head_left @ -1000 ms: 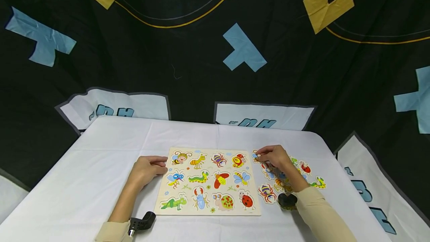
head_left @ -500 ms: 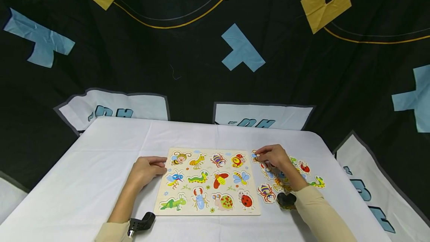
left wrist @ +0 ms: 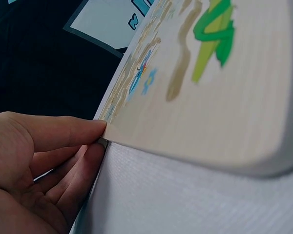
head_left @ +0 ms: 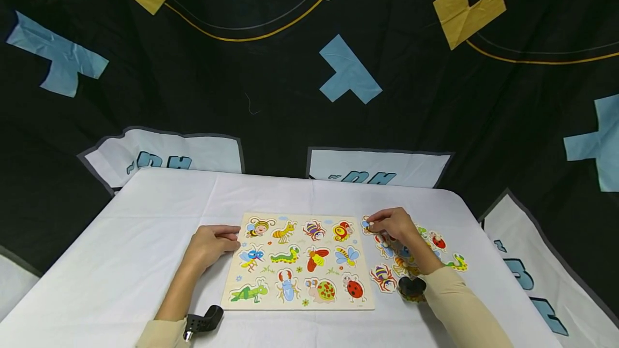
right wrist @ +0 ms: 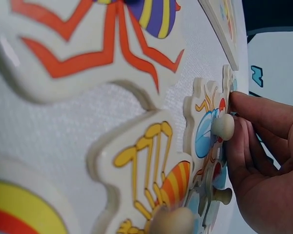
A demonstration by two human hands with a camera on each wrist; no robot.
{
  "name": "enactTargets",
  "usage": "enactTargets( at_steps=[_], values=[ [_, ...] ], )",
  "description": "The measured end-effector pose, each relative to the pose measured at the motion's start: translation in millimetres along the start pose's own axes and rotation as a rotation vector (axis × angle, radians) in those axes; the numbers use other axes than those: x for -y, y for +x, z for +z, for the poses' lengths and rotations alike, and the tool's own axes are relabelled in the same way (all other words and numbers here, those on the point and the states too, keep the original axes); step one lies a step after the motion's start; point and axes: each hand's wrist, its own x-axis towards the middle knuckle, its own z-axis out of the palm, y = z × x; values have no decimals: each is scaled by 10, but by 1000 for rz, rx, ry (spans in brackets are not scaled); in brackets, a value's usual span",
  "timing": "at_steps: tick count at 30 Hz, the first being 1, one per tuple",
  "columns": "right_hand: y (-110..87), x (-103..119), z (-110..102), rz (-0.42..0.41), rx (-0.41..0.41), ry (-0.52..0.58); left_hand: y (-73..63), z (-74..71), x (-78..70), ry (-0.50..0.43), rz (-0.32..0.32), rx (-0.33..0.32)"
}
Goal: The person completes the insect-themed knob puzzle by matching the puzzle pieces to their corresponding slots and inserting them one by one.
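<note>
A wooden puzzle board (head_left: pixel 302 270) with printed insects lies flat on the table. At its left edge my left hand (head_left: pixel 209 247) grips the board, thumb and fingers meeting the rim. In the left wrist view that hand (left wrist: pixel 44 161) has one digit on top of the rim and others below it. Beyond the board's right edge my right hand (head_left: pixel 397 225) pinches a bee puzzle piece (head_left: pixel 366 225) lying on the table. The right wrist view has the right hand (right wrist: pixel 268 146) behind a knobbed piece (right wrist: pixel 205 129); its fingertips are partly hidden.
Several knobbed puzzle pieces lie under and around the right forearm, among them a spider (head_left: pixel 384 278), a ladybird (head_left: pixel 438 240) and a caterpillar (head_left: pixel 458 262). A white cloth covers the table (head_left: pixel 145 230). Behind it hangs a black curtain (head_left: pixel 217 95).
</note>
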Motion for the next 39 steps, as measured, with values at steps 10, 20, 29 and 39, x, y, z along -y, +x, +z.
enactTargets(
  at_steps=[10, 20, 29, 39],
  values=[
    [-20, 97, -38, 25, 15, -18, -16, -13, -1, -9, 14, 3],
    [-16, 187, 42, -34, 7, -38, -20, -27, 7, -19, 18, 20],
    [-20, 282, 163, -71, -13, -19, -39, -50, 5, 7, -6, 4],
    [-21, 405, 277, -47, -34, -54, -13, -7, 16, -3, 5, 6]
  ],
)
